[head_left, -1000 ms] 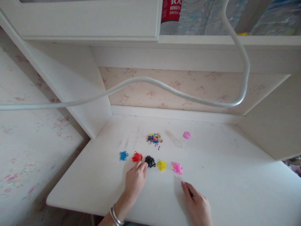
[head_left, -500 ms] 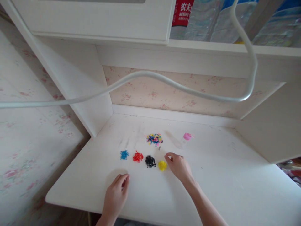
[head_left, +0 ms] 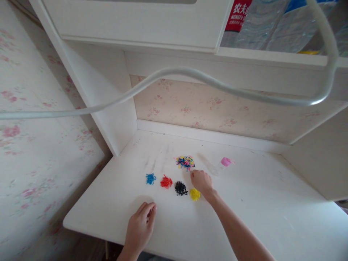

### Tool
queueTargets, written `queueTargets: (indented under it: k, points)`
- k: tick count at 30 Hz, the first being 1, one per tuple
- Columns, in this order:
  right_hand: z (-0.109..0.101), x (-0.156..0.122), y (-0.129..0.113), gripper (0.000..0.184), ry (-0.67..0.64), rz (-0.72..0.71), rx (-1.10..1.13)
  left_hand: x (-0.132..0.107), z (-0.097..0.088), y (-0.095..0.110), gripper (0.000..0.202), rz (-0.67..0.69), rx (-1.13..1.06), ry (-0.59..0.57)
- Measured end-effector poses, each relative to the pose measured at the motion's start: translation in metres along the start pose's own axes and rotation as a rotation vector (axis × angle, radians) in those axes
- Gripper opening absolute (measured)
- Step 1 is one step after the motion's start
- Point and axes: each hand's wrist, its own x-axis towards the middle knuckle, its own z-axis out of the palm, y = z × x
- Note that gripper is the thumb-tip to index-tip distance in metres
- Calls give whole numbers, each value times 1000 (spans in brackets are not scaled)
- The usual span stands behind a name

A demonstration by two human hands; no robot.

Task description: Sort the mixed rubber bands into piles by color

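My right hand (head_left: 201,182) is closed, its fingertips pinched at a single black rubber band (head_left: 191,172), just below a mixed heap of coloured rubber bands (head_left: 185,162). Most of that band is hidden by the fingers. Below this hand lies a yellow pile of bands (head_left: 195,194). A black pile (head_left: 181,188), a red pile (head_left: 166,181) and a blue pile (head_left: 150,178) run in a row to the left. Close to the front edge, my left hand (head_left: 140,223) rests with curled fingers and thumb together; nothing shows in it.
A small clear container with a pink top (head_left: 226,161) lies at the right on the white desk (head_left: 261,203). A thick white cable (head_left: 190,73) crosses the view above. Bottled water (head_left: 266,23) stands on the upper shelf, beside a white cabinet front (head_left: 141,25).
My right hand has moved up from beside the yellow pile to the stray black band, and its fingers have closed there. My left hand stays in place. The view has shifted slightly left.
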Motion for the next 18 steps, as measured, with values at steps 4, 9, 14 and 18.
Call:
queueTargets:
  k: [4,9,14,18]
  points:
    - [-6,-25,-4,39,12,-67,34,1,0,0,22,18,35,-2]
    - [0,-67,-14,38,30,-206,37,2,1,0,21,59,96,-29]
    - [11,-81,-20,30,36,-342,-81,1,3,-1,20,79,132,-30]
    - [14,-78,-20,26,25,-350,-94,0,2,1,19,77,144,-35]
